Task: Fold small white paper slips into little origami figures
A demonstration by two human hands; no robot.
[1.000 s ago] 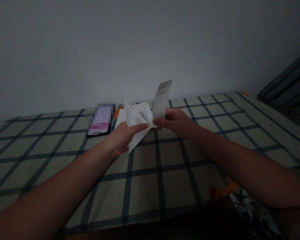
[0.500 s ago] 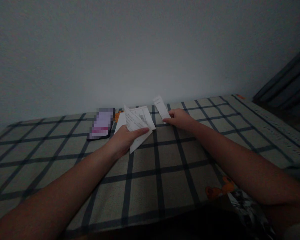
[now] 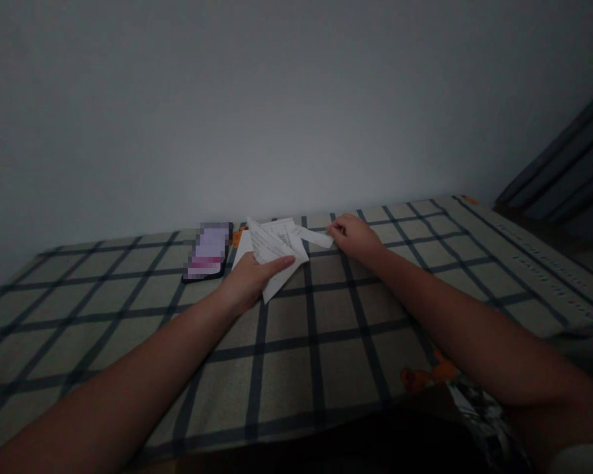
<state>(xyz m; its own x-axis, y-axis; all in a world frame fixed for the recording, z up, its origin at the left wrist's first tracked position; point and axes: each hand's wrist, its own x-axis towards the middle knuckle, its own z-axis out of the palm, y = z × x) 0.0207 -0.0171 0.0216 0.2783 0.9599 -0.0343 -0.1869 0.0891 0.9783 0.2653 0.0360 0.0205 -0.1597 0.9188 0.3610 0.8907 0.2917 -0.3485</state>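
Observation:
My left hand (image 3: 257, 273) grips a folded sheet of printed paper (image 3: 271, 247), its thumb pressed across the front. Behind and under that sheet, more white paper (image 3: 242, 253) shows, partly covered. To the right, my right hand (image 3: 353, 237) pinches the right end of a narrow white paper strip (image 3: 317, 237) between thumb and fingers. The strip lies nearly flat and points left, its far end close to the corner of the folded sheet; I cannot tell whether they touch.
A phone (image 3: 210, 250) with a lit, pixelated screen lies left of the papers. Everything rests on a checked cloth (image 3: 286, 368) with orange figures and lettering along its right side. A pale wall (image 3: 296, 118) stands behind, and dark folded fabric (image 3: 563, 158) hangs at right.
The paper strip in my right hand has tipped from steep to nearly flat, its free end swinging down and left toward the folded sheet. My left hand keeps its hold. The view shifted slightly.

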